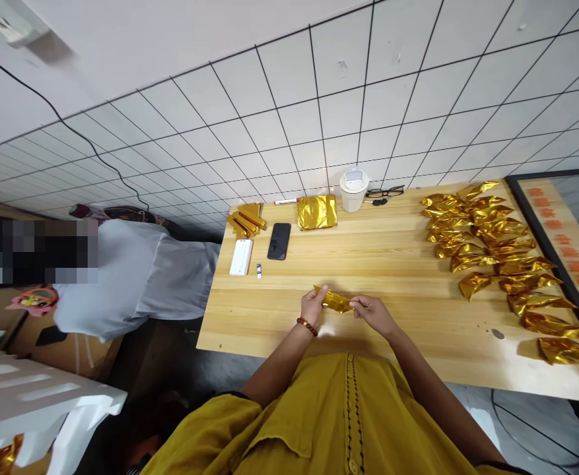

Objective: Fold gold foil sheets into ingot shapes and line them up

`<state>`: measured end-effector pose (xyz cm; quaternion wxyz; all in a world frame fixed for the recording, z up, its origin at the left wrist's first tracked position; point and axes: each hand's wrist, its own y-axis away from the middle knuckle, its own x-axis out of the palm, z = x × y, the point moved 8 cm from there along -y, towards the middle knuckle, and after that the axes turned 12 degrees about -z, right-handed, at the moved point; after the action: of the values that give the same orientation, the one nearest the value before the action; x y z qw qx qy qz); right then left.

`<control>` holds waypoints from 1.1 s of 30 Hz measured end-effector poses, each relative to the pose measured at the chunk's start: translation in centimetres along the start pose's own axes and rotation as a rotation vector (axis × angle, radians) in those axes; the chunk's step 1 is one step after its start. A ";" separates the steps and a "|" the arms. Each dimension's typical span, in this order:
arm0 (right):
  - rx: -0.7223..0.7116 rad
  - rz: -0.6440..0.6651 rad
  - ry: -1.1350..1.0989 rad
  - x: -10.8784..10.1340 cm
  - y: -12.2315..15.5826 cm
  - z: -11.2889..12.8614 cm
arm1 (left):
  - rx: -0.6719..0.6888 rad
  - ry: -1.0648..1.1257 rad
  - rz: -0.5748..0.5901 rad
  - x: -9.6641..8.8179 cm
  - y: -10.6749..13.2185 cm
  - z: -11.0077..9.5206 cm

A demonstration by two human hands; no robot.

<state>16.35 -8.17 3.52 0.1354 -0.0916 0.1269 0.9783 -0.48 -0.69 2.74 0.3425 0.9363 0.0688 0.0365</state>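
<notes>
Between my two hands, above the near side of the wooden table, is a small folded piece of gold foil paper (337, 301). My left hand (313, 307), with a beaded bracelet at the wrist, pinches its left end. Fingers of my right hand (374, 314) are closed on its right end. To the right stand rows of folded gold foil pieces (504, 247), shaped like pointed ingots. A stack of flat gold foil sheets (317, 212) lies by the wall, and narrow folded gold foil strips (247, 220) are piled at the far left corner.
On the table (383, 257) are a black phone (279, 241), a white power bank (241, 257), a small tube (259, 270), a marker (286, 201), a lidded cup (354, 191) and eyeglasses (385, 192). A person in a grey top (135, 270) is at the left, near a white plastic rack (46, 406).
</notes>
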 end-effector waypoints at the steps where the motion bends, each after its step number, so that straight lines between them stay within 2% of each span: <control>1: -0.001 -0.017 0.005 -0.2 0.0 0.0 | -0.003 -0.004 0.014 0.1 0.1 -0.1; 10: 0.051 0.023 -0.028 0.1 0.2 -0.6 | -0.026 -0.051 0.040 -0.1 0.2 -0.3; 17: 0.137 -0.076 -0.159 0.4 -0.2 -1.9 | -0.058 -0.050 0.108 0.4 1.4 0.8; 24: 0.133 0.006 -0.265 1.5 0.0 -1.3 | -0.004 -0.026 0.065 0.0 0.7 0.0; 29: 0.141 0.004 -0.237 1.7 0.0 -1.4 | -0.033 -0.011 0.122 0.3 0.8 -0.1; 33: 0.111 0.045 -0.176 1.8 0.2 -0.9 | -0.020 -0.032 0.089 0.0 0.7 -0.2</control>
<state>14.72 -8.13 2.31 0.1287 0.0050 0.1705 0.9769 -0.47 -1.09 3.30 0.3509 0.9354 0.0211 0.0374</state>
